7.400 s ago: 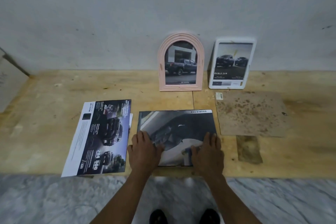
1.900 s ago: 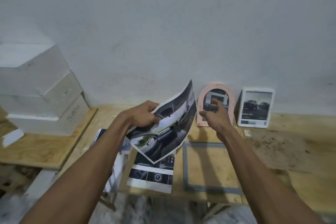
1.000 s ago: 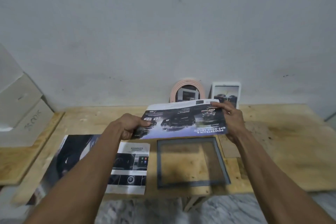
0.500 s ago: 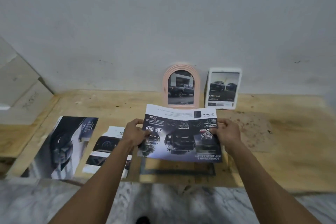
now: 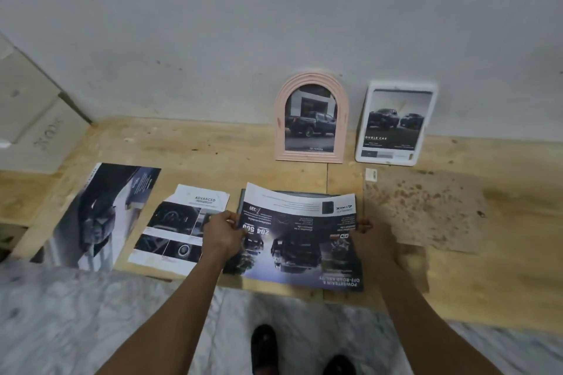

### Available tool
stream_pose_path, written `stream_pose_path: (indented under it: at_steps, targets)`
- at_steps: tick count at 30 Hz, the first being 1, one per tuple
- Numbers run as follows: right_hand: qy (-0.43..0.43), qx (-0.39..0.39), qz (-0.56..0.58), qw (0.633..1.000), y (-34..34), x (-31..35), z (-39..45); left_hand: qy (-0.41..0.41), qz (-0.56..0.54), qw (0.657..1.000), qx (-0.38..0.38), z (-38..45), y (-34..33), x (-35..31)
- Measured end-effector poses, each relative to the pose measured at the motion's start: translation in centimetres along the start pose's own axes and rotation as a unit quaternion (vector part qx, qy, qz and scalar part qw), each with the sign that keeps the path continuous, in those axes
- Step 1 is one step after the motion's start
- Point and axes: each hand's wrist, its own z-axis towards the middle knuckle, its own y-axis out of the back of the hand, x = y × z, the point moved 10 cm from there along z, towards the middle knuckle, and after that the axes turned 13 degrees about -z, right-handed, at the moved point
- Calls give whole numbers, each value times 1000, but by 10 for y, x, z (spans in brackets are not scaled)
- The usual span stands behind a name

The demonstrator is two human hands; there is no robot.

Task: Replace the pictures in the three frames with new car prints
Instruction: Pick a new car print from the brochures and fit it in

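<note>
Between both hands [image 5: 224, 234], car print [image 5: 298, 240] crosswise, upside-down

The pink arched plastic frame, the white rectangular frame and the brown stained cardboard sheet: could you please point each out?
pink arched plastic frame [image 5: 281, 119], head view, left rim.
white rectangular frame [image 5: 364, 131], head view, left border.
brown stained cardboard sheet [image 5: 426, 210], head view, centre.

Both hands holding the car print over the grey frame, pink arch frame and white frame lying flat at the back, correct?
Not quite. In the head view the pink arch frame and white frame stand upright against the wall. The rest holds: left hand and right hand hold the car print over the grey frame.
</note>
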Motion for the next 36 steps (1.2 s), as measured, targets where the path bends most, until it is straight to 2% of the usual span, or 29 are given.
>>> stream_pose_path:
  at_steps: [13,21,25,30,36]
  targets:
    - [34,-95,-98,990,-10,3,15,-48,182,982,29,26,-17,11]
    - [69,-99,-194,974,-27,4,5,-93,185,977,45,30,-22,10]
    - [59,-102,-158,980,-29,2,1,-90,184,977,51,32,-23,11]
    - [85,-85,-197,973,-38,1,0,-91,219,970,57,33,-26,14]
    - [66,-82,-203,973,-35,4,-4,-105,226,966,68,31,-26,15]
